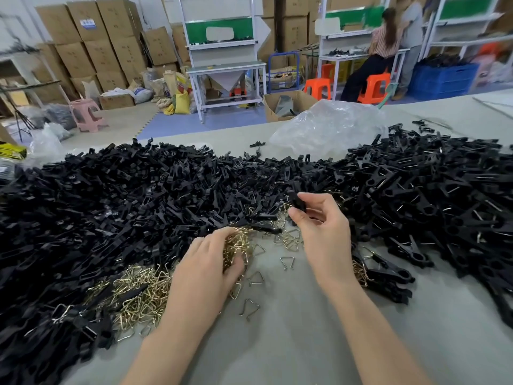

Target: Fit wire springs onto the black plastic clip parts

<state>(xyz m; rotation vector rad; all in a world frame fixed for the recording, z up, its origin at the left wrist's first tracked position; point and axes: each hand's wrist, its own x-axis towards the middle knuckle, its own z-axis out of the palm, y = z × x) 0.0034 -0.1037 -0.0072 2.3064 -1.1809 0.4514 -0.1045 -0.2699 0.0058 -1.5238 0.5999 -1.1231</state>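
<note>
My left hand [206,266] curls round a bunch of brass-coloured wire springs [237,244] at the middle of the table. My right hand [322,226] pinches a black plastic clip part [297,200] between thumb and fingers, lifted just above the pile. A broad heap of loose black clip parts [138,195] stretches across the table from the left. More wire springs [138,293] lie heaped at the lower left, and a few single springs [287,263] are scattered between my hands.
A mound of black clips with springs fitted [433,195] fills the right side. A crumpled clear plastic bag [327,126] lies behind the piles. The grey table cloth [277,343] shows near me. Workbenches, cartons, stools and two people stand far behind.
</note>
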